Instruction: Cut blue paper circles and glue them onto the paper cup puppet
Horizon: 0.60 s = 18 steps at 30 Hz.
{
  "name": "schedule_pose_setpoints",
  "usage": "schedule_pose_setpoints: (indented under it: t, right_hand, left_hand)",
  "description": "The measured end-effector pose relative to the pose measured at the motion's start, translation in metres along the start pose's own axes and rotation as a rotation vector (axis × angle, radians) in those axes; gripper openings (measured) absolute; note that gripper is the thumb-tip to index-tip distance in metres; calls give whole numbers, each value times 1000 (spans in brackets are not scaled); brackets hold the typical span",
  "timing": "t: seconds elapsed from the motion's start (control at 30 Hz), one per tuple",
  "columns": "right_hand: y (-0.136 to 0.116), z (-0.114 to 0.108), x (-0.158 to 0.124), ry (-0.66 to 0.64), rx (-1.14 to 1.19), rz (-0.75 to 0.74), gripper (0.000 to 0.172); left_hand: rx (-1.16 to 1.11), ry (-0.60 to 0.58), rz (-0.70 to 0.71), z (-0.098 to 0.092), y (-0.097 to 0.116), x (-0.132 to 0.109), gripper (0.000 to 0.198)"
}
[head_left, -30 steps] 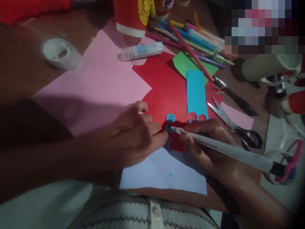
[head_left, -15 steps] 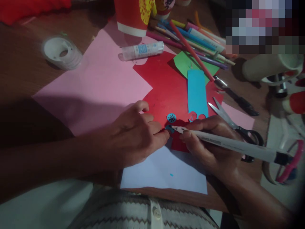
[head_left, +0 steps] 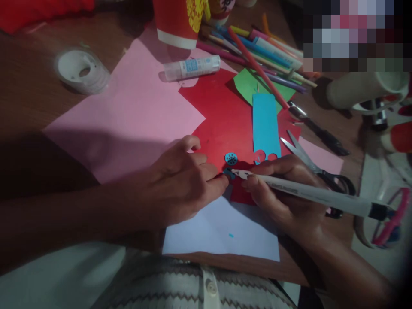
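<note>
My right hand (head_left: 283,193) grips a white marker (head_left: 322,196), and the marker's tip rests on a small blue paper disc (head_left: 228,173) lying on a red sheet (head_left: 222,116). My left hand (head_left: 183,184) has its fingers curled, and the fingertips pin that disc in place. Just above it lies a second blue disc (head_left: 231,158) covered in dark dots. A blue paper strip (head_left: 264,124) with round cut-outs at its lower end lies to the right of the discs.
Pink paper (head_left: 128,116), white paper (head_left: 222,231) and green paper (head_left: 247,83) overlap on the brown table. Scissors (head_left: 318,169), a glue stick (head_left: 191,68), a tape roll (head_left: 82,71), a red cup (head_left: 175,21) and several pens (head_left: 264,49) lie around.
My right hand and the marker have shifted slightly, the marker's rear end swinging a little. My left hand has stayed put on the small disc.
</note>
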State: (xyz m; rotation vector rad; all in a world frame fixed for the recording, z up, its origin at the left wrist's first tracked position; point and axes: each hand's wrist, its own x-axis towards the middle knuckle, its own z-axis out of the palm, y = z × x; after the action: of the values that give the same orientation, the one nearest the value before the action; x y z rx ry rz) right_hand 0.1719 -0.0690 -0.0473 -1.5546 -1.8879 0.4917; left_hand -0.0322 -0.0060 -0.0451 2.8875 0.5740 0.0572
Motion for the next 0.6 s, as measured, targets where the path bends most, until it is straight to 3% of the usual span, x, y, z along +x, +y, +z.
schedule_pose_setpoints:
  t: [0.13,0.27,0.6]
  right_hand:
    - [0,-2,1,-26,-2,1,10]
    - [0,-1,1,-22,9,6,11]
    - [-3,5,-3,87,178,135,8]
  left_hand:
    - [-8,36,33,-1,-1,0,25]
    - [-7,-8,14,-2,-1,0,26]
    - [-4,-22,6,-2,0,-1,28]
